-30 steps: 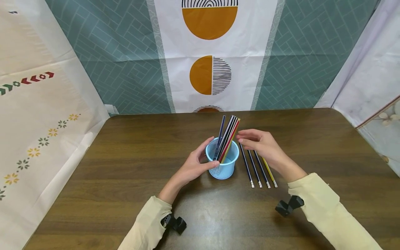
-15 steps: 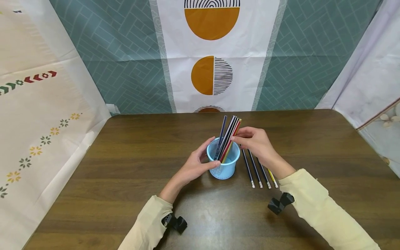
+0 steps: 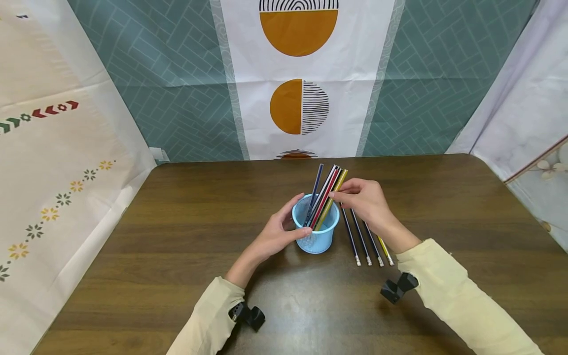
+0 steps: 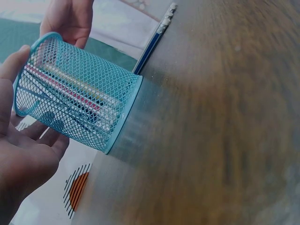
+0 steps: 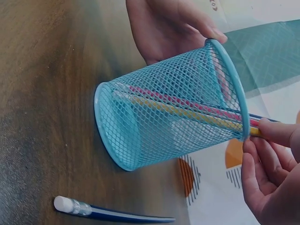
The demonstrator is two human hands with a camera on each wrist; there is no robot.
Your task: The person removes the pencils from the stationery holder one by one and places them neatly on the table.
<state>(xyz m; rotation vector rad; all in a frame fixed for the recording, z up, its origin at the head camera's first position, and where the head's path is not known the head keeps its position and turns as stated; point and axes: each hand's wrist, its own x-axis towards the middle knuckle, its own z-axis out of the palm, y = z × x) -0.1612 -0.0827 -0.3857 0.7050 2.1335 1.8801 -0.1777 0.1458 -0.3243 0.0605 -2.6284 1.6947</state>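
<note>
A light blue mesh pencil cup [image 3: 317,243] stands upright on the table, holding several pencils that lean to the right. My left hand [image 3: 271,235] holds the cup from the left, thumb at the near rim and fingers behind it. Just above the rim, my right hand [image 3: 367,201] pinches the yellow pencil [image 3: 338,186] between thumb and fingers. The red pencil [image 5: 187,102] lies against it, close to the thumb; whether it is pinched too I cannot tell. A dark blue pencil [image 3: 316,185] leans apart from the bunch.
To the right of the cup several pencils lie side by side on the brown table [image 3: 199,222], eraser ends toward me: dark blue pencils [image 3: 361,239] and a yellow pencil [image 3: 385,250]. A patterned cloth [image 3: 186,98] hangs behind the table.
My right hand has moved left from beside the cup to the pencils and taken hold there. The yellow pencil's top has shifted right and shows more. My left hand stays on the cup.
</note>
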